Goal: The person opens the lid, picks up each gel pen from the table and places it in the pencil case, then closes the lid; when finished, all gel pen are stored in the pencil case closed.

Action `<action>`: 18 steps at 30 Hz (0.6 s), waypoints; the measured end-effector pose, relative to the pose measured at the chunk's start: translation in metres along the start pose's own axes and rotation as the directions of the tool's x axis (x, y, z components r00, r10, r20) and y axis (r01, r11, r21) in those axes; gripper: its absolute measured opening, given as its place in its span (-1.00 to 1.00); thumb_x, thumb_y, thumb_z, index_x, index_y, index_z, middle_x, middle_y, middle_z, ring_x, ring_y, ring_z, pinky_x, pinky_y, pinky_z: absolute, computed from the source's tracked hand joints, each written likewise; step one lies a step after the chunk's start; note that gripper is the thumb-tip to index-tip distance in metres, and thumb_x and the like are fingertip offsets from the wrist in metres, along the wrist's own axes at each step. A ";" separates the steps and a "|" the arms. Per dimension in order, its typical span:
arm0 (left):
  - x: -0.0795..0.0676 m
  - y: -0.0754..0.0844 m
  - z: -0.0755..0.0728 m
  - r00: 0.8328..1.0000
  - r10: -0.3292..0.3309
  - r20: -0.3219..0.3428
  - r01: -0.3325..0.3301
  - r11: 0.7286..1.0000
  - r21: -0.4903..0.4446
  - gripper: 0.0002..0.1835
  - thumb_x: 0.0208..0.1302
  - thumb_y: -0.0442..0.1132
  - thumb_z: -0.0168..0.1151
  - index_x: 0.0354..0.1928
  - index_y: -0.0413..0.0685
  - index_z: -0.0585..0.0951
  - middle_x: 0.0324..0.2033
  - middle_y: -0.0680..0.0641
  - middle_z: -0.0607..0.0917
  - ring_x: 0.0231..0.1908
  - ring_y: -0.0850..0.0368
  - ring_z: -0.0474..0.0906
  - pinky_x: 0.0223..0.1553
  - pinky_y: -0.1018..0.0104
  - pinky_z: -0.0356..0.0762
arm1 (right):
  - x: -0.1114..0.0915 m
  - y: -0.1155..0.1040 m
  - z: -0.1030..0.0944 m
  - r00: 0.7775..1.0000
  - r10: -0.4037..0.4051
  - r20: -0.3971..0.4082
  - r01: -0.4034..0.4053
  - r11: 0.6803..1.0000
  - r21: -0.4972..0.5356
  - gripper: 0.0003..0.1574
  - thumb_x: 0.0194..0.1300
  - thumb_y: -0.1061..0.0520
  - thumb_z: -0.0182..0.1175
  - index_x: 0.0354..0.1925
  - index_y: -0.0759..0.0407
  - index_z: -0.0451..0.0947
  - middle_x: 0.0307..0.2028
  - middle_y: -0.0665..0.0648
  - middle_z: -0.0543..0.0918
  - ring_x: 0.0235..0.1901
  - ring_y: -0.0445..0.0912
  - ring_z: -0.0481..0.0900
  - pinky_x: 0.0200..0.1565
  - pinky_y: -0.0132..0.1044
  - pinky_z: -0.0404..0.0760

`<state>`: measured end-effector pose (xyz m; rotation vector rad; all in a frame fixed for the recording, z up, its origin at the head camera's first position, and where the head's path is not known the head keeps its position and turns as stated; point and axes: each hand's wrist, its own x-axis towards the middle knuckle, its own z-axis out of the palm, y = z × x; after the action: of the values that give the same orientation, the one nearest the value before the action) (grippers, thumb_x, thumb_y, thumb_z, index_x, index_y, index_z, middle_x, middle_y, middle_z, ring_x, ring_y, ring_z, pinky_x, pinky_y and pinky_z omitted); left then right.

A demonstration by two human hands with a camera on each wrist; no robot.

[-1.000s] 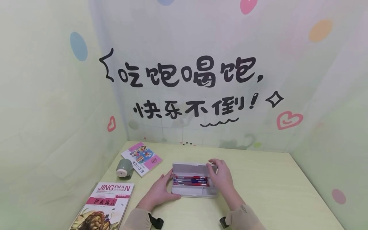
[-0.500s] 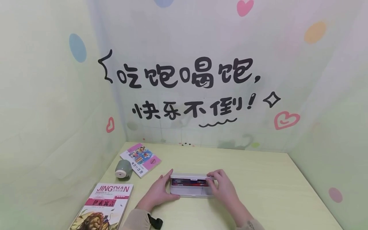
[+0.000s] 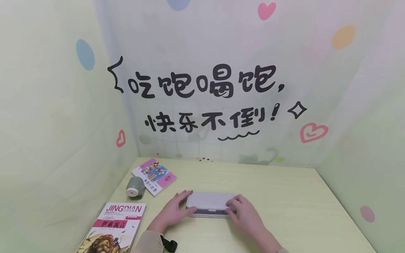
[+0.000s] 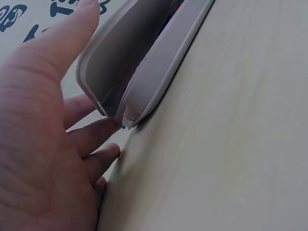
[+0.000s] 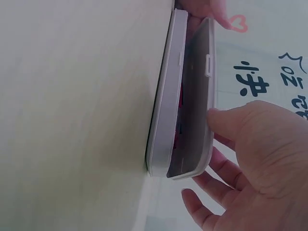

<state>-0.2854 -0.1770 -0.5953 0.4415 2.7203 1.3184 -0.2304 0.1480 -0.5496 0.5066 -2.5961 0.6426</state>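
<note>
A pale, flat pencil case [image 3: 210,201] lies on the table before me, its lid tilted down over the base with a narrow gap along the front. My left hand [image 3: 172,213] holds the left end, thumb by the front corner and fingers behind. In the left wrist view the thumb [image 4: 79,29] stands over the lid [image 4: 120,55]. My right hand [image 3: 249,215] grips the lid near its right end. Seen from the right wrist, the right thumb [image 5: 226,122] is on the lid's front edge. Bits of red and dark pens [image 5: 180,96] show through the gap; the lid hides the rest.
A green-grey rounded object with a pale round face [image 3: 135,186] stands at the left, against a pink-and-white booklet [image 3: 155,175]. Nearer lies a thicker book with a lion cover [image 3: 112,226]. Printed cloth walls [image 3: 209,147] enclose the back and sides of the table [image 3: 303,211].
The lid has swung down from upright, toward me, covering the pens. My right hand has come forward and down with it; the left hand stays at the case's left end.
</note>
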 end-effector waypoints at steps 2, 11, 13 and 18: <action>0.001 0.001 -0.001 1.000 -0.013 0.003 0.013 1.000 -0.010 -0.14 0.34 0.33 0.47 0.62 0.34 0.46 0.69 -0.23 0.34 0.67 -0.64 0.06 0.61 -0.70 -0.01 | -0.002 0.001 0.001 1.000 0.007 0.024 -0.006 1.000 -0.015 -0.79 0.27 0.11 0.60 -0.17 -0.07 0.77 -0.16 -0.12 0.68 -0.16 -0.20 0.68 -0.05 -0.23 0.81; 0.001 0.000 0.001 1.000 -0.028 -0.012 0.028 1.000 -0.007 -0.22 0.33 0.31 0.48 0.56 0.40 0.53 0.68 -0.22 0.36 0.66 -0.64 0.08 0.61 -0.69 0.00 | -0.009 0.005 0.006 0.998 -0.058 0.019 0.059 0.997 -0.045 -0.76 0.18 0.13 0.64 -0.21 -0.08 0.79 -0.16 -0.13 0.69 -0.15 -0.17 0.68 -0.06 -0.19 0.80; 0.000 0.000 0.001 1.000 -0.021 -0.011 0.021 1.000 -0.003 -0.20 0.32 0.31 0.50 0.56 0.39 0.53 0.68 -0.22 0.35 0.66 -0.64 0.09 0.61 -0.70 0.00 | -0.010 0.006 0.006 0.997 -0.069 0.021 0.070 0.997 -0.044 -0.76 0.18 0.13 0.64 -0.21 -0.07 0.79 -0.16 -0.13 0.69 -0.13 -0.16 0.68 -0.05 -0.18 0.80; 0.001 0.001 0.001 1.000 -0.024 -0.013 0.024 1.000 -0.011 -0.18 0.26 0.30 0.55 0.55 0.41 0.54 0.68 -0.22 0.36 0.66 -0.65 0.08 0.61 -0.71 -0.01 | -0.012 0.008 0.007 0.997 -0.073 0.031 0.074 0.997 -0.033 -0.78 0.20 0.14 0.63 -0.20 -0.06 0.80 -0.15 -0.12 0.69 -0.11 -0.15 0.68 -0.04 -0.19 0.80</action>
<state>-0.2858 -0.1759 -0.5951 0.4002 2.7183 1.3344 -0.2262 0.1540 -0.5635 0.6025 -2.5982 0.5694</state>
